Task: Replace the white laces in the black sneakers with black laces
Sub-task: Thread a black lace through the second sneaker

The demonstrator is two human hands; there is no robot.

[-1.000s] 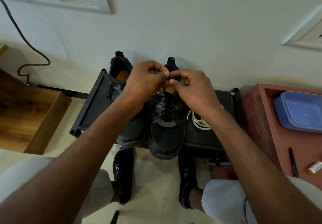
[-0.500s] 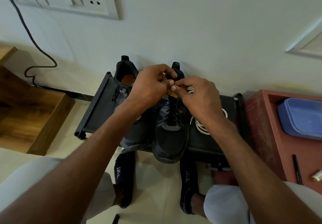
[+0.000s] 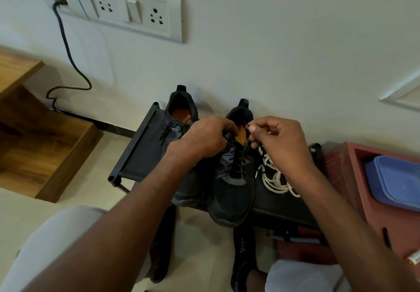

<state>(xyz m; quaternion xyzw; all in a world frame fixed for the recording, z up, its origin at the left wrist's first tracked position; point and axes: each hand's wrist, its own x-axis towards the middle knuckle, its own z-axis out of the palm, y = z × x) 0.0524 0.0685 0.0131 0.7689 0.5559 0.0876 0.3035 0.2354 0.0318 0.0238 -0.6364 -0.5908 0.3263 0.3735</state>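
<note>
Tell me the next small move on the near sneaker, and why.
Probably pull the black lace ends snug and start the knot. It already crosses every eyelet of the near sneaker; the left hand and right hand each pinch a lace end beside the tongue, and the white laces lie loose on the black rack beside it.

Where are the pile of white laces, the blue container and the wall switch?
white laces (image 3: pixel 273 179): head view, middle of the loose pile on the rack.
blue container (image 3: pixel 395 182): head view, its lid.
wall switch (image 3: pixel 133 10): head view, rocker between the sockets.
</note>
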